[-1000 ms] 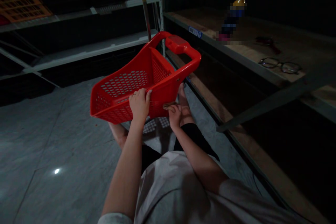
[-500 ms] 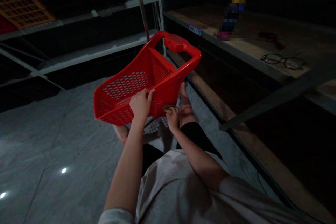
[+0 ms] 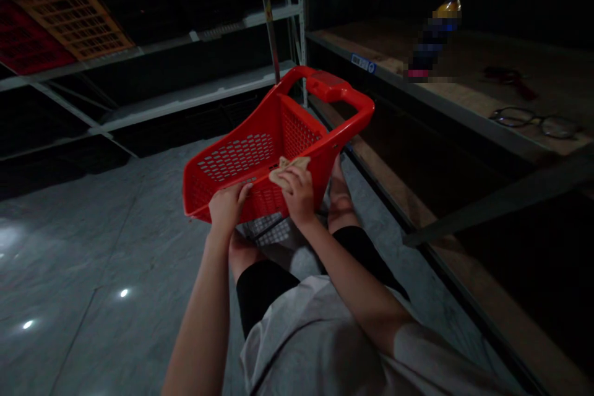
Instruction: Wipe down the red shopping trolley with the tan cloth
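A red plastic shopping cart (image 3: 306,133) with perforated sides stands between my legs, its handle at the far right end. My left hand (image 3: 228,205) is closed over the near top rim of the basket, toward its low front end. Pressed against the same rim, farther right, my right hand (image 3: 298,193) grips a crumpled beige cloth (image 3: 283,174). The cloth lies over the rim's edge, partly hidden by my fingers.
On the right, a wooden shelf (image 3: 468,96) holds a blurred bottle (image 3: 434,40), glasses (image 3: 536,122) and a small dark red object (image 3: 510,79). An orange crate (image 3: 77,21) and a red crate (image 3: 32,37) sit on the left rack. A slanted metal brace (image 3: 492,201) crosses the right side.
My right hand has raised the cloth from the cart's outer side wall up onto the rim. My left hand has slid along the rim toward the front end. The view has shifted slightly.
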